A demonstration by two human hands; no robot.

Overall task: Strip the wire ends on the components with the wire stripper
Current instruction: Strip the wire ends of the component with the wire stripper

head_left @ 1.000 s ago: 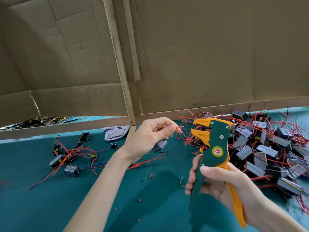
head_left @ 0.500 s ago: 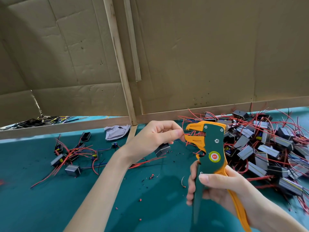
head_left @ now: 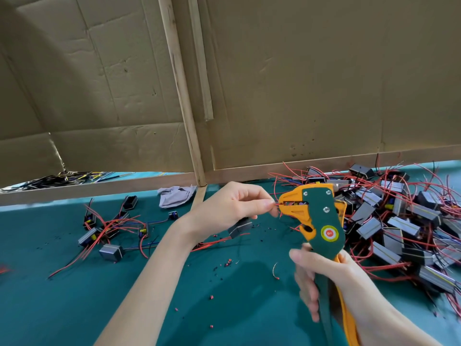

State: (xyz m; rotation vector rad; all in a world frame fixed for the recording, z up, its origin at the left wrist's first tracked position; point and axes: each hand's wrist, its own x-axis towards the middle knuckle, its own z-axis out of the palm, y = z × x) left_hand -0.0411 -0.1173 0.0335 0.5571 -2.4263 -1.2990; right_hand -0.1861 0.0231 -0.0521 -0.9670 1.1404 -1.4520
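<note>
item 1. right hand: nearest the camera, low right. fingers and thumb are wrapped round both handles of the green and orange wire stripper, which stands upright with its orange jaws facing left. how far the handles are squeezed cannot be told.

item 2. teal tabletop: lies under both forearms. red and black insulation scraps are strewn between the arms, and a short curled wire offcut lies just beside the right hand.

item 3. left hand: raised left of the stripper head. thumb and forefinger pinch a thin red wire, whose end meets the mouth of the jaws.

item 4. small grey block-shaped component: just below the left hand. cannot tell whether it hangs clear or rests on the tabletop.

item 5. small cluster of grey components with red and black wires: on the tabletop, well to the left.

item 6. large heap of grey components with red wires: on the tabletop at right, behind the stripper.

item 7. crumpled grey cloth: near the back edge.

item 8. wooden rail: runs along the back, with a bundle of black and yellow wires beyond it.

item 9. brown cardboard wall: farthest back.
</note>
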